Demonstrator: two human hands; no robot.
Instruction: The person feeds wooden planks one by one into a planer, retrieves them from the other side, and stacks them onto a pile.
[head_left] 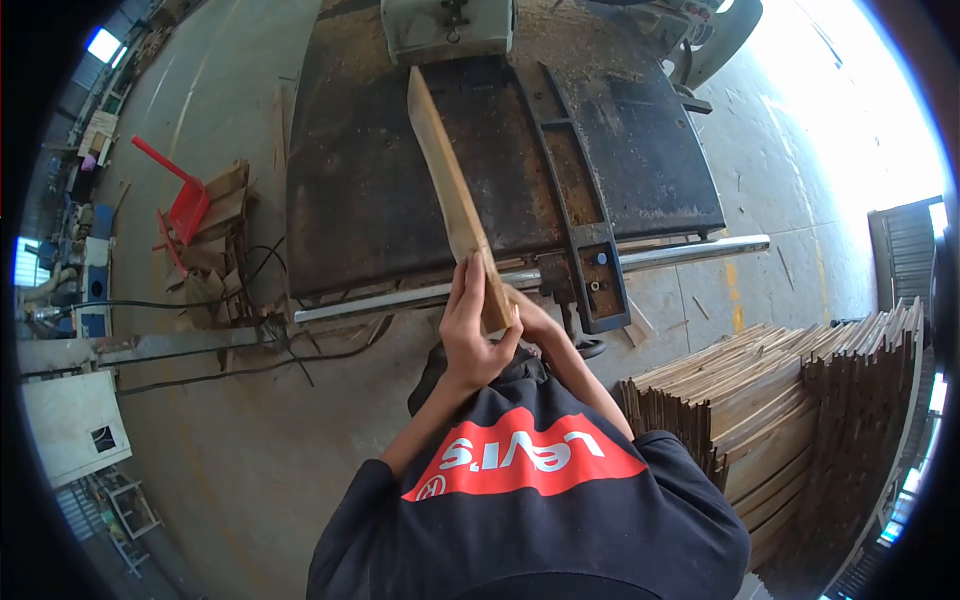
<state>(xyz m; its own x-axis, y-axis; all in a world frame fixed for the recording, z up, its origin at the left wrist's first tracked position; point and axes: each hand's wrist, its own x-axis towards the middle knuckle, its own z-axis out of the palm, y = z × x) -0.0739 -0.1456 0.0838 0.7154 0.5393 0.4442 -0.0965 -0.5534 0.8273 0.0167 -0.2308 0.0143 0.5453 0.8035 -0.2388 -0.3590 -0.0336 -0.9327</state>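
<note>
A long wooden board (447,180) stands on its narrow edge over the dark saw table (350,200). Its far end reaches the grey machine housing (450,30), and its near end overhangs the table's front edge. My left hand (472,325) is closed on the near end, with the fingers stretched along the board's left face. On the other side my right hand (528,312) holds the same end, most of its fingers hidden behind the wood.
A rusty metal fence (560,160) lies right of the board, riding on a steel rail (690,252) along the table front. Stacked wooden boards (750,390) rise at the right. A red dustpan (188,208) and scrap wood lie left, near black cables (190,380) on the floor.
</note>
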